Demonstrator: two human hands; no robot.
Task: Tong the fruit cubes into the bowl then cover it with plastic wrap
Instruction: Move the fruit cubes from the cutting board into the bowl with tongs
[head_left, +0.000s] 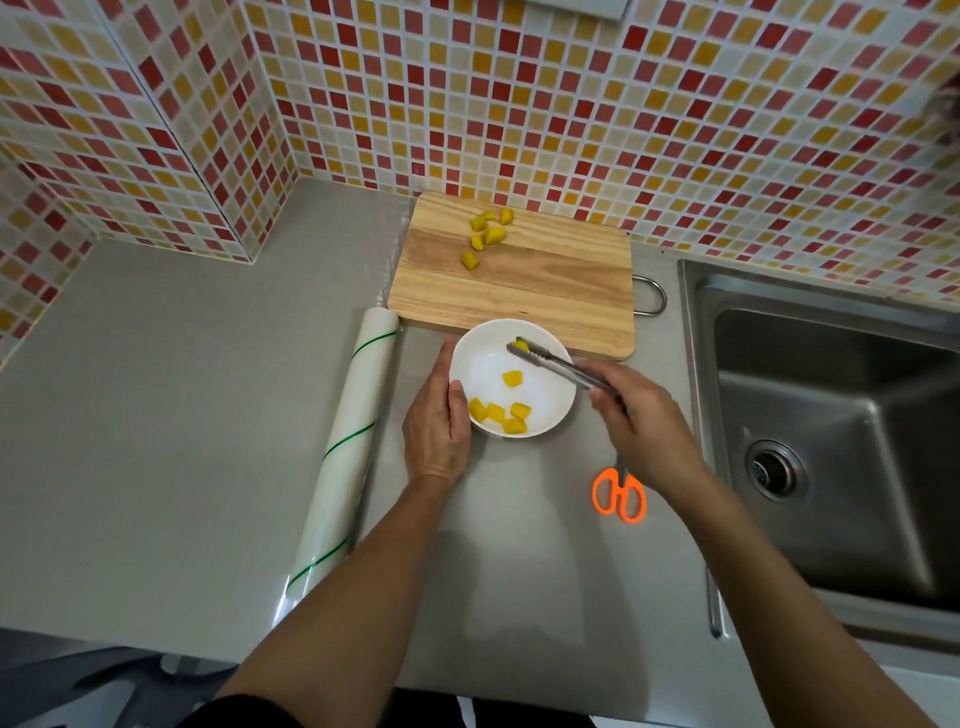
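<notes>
A white bowl (485, 366) sits on the grey counter in front of a wooden cutting board (540, 291). Several yellow fruit cubes (501, 415) lie in the bowl, and several more (485, 236) lie at the board's far left. My right hand (644, 426) grips metal tongs (558, 366) whose tips pinch one yellow cube (521, 344) over the bowl's far rim. My left hand (436, 421) rests against the bowl's left side, thumb on the rim. A roll of plastic wrap (345, 441) with green stripes lies to the left of the bowl.
Orange-handled scissors (619, 493) lie on the counter under my right wrist. A steel sink (831, 441) fills the right side. Mosaic-tiled walls stand behind the counter, with a tiled corner jutting out at the left.
</notes>
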